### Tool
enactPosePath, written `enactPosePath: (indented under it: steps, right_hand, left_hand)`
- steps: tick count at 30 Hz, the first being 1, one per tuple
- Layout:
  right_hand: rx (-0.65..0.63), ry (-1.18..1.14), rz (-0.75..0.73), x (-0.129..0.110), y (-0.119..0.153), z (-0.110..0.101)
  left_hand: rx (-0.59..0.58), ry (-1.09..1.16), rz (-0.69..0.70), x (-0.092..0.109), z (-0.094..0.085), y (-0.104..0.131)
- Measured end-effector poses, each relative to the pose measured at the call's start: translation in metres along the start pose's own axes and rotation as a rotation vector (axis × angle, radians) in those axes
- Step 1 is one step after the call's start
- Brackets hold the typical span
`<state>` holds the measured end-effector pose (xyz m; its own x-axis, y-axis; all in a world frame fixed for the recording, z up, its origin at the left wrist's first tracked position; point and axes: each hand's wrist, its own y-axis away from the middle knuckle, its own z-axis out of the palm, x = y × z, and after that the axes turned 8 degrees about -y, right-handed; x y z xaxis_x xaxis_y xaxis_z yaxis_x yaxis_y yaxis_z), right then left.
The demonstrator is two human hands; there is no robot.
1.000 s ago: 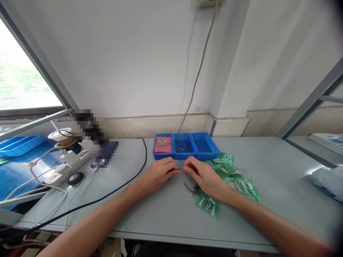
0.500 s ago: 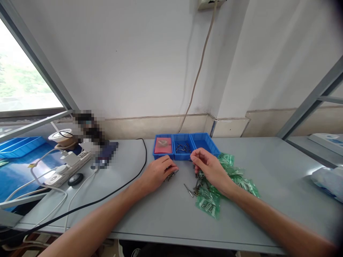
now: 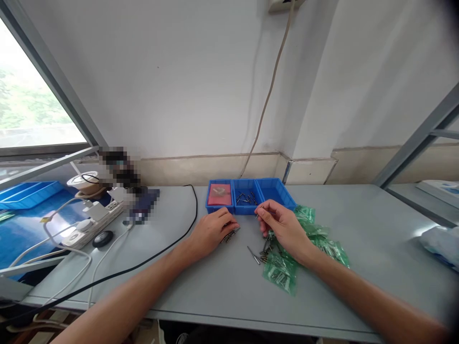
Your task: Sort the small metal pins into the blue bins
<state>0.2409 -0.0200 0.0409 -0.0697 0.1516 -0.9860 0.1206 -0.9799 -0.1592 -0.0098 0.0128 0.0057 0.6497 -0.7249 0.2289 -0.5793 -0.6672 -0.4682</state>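
My left hand [image 3: 211,231] is closed at the middle of the table, its fingers curled round several thin metal pins [image 3: 229,235] whose ends stick out below the fingertips. My right hand [image 3: 283,228] is in a pinch in front of the blue bins, with what looks like one slim metal pin [image 3: 257,216] at its fingertips. Under and beside the right hand lies a loose pile of metal pins [image 3: 264,255]. Green plastic bags [image 3: 280,273] holding more pins spread around and behind that wrist.
Three joined blue bins [image 3: 276,190] stand at the back; the middle one holds a few pins, the left one a red packet [image 3: 219,194]. A black cable [image 3: 158,255] crosses the left side, near a power strip [image 3: 96,224] and a lidded cup [image 3: 84,181].
My right hand has turned slightly at the fingertips, and the thin pin there shows more plainly. The left hand stays nearly still. The whole view has shifted a little.
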Motion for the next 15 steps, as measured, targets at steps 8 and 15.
enactPosePath:
  steps: [8, 15]
  right_hand:
    - [0.022, -0.027, -0.017, 0.0012, -0.0013, -0.0001]
    - [0.073, 0.013, -0.014, 0.0042, -0.0016, -0.0020]
  left_hand:
    - [-0.003, -0.011, 0.001, -0.0004, 0.0004, 0.0000]
    - [-0.004, -0.015, 0.003, 0.0035, -0.0034, -0.0013]
